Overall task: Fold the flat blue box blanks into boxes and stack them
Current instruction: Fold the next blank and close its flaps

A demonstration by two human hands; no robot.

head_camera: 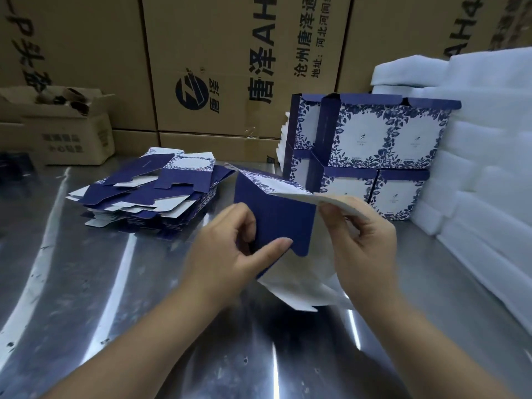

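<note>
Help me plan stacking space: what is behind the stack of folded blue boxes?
White foam sheets rise behind the folded blue boxes, with brown printed cartons farther back. The boxes cover the foam's lower part and whatever stands directly behind them.

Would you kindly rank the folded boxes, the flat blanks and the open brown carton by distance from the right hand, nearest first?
From the right hand:
1. folded boxes, just behind it.
2. flat blanks, across to the left.
3. open brown carton, far back left.
</note>
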